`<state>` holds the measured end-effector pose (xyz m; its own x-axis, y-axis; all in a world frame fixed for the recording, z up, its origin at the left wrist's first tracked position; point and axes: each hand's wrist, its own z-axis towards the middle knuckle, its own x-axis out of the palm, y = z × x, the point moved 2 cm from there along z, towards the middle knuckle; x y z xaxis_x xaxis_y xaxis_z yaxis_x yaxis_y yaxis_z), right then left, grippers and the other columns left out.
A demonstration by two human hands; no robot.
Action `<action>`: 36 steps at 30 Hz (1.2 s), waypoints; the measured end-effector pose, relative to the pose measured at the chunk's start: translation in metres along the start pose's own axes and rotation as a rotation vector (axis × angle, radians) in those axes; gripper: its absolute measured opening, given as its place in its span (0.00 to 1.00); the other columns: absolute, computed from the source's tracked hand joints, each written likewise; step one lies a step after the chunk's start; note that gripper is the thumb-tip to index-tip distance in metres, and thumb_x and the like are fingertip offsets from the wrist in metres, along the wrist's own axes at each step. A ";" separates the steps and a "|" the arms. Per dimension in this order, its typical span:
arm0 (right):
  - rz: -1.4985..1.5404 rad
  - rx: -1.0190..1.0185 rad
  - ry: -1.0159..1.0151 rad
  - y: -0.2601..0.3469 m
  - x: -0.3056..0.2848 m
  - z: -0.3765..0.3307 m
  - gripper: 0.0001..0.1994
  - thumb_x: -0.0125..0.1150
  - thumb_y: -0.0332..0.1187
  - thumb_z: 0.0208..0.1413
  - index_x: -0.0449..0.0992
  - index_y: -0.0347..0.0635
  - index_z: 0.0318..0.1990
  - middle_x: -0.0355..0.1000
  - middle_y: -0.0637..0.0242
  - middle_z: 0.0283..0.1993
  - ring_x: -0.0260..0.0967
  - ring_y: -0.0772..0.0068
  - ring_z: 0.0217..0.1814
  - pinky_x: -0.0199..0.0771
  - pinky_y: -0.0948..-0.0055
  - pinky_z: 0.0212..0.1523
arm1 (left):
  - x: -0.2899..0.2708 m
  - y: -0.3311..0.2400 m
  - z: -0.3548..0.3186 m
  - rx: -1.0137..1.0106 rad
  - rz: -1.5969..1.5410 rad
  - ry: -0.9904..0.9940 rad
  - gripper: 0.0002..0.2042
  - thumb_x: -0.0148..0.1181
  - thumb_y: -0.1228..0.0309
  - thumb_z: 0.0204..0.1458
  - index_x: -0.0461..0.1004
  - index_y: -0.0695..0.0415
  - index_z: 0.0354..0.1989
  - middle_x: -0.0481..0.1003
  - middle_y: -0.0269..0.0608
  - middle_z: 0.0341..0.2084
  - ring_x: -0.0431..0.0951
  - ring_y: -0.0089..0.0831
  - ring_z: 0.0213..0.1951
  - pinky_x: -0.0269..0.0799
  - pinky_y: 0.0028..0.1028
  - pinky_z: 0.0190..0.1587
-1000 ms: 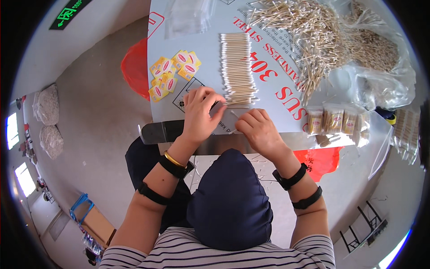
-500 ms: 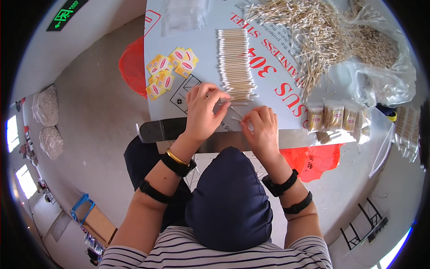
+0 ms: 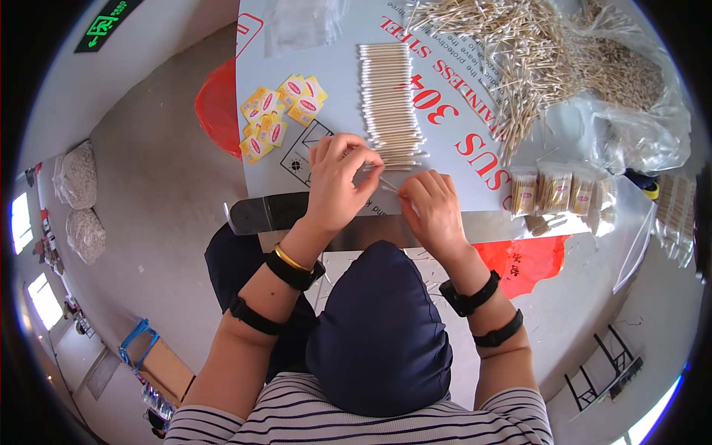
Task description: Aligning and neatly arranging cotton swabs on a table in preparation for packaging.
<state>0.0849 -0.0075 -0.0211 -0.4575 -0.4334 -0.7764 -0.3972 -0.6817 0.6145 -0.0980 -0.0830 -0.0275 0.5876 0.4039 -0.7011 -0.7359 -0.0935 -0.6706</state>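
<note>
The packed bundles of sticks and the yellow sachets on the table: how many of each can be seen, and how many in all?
Packed stick bundles, right of the hands: 3
Yellow sachets, upper left, overlapping: about 9
Total: about 12

Yellow-and-red sachets (image 3: 282, 115) scattered in a loose cluster at left of the grey printed sheet (image 3: 475, 159). Clear plastic bags (image 3: 300, 22) lying flat at the sheet's top edge. Crumpled clear bag (image 3: 638, 111) of loose sticks at far right. Three small filled packets (image 3: 555, 191) side by side near the sheet's right lower edge. Red plastic bag (image 3: 216, 104) protruding from under the sheet's left side; second red bag (image 3: 530, 259) below the table edge at right. Two pale filled sacks (image 3: 78, 200) on the floor at far left. Blue-strapped cardboard box (image 3: 152, 360) at lower left. Green illuminated sign (image 3: 107, 22) at upper left.
</note>
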 end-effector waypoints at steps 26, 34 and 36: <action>0.114 0.181 -0.273 0.005 -0.053 -0.004 0.09 0.72 0.21 0.50 0.83 0.44 0.38 0.76 0.67 0.38 0.70 0.60 0.43 0.67 0.63 0.46 | -0.016 -0.036 -0.005 0.101 -0.080 -0.040 0.24 0.79 0.69 0.43 0.80 0.48 0.52 0.80 0.33 0.46 0.77 0.38 0.47 0.63 0.38 0.55; -0.261 0.320 -0.508 -0.084 -0.083 0.028 0.07 0.74 0.26 0.52 0.85 0.47 0.38 0.74 0.66 0.38 0.69 0.55 0.44 0.69 0.57 0.49 | 0.012 -0.028 -0.020 0.104 0.074 0.185 0.28 0.79 0.66 0.47 0.77 0.49 0.59 0.74 0.37 0.53 0.73 0.40 0.54 0.60 0.42 0.60; -0.307 0.277 -0.516 -0.096 -0.074 0.048 0.06 0.74 0.27 0.52 0.86 0.48 0.37 0.73 0.67 0.38 0.68 0.54 0.45 0.69 0.57 0.49 | 0.015 -0.025 -0.017 0.089 0.101 0.178 0.28 0.79 0.66 0.47 0.77 0.48 0.59 0.74 0.37 0.53 0.72 0.40 0.55 0.60 0.42 0.60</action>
<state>0.1188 0.1181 -0.0157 -0.5864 0.1413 -0.7976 -0.7285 -0.5224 0.4430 -0.0651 -0.0904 -0.0251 0.5539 0.2289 -0.8005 -0.8161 -0.0413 -0.5764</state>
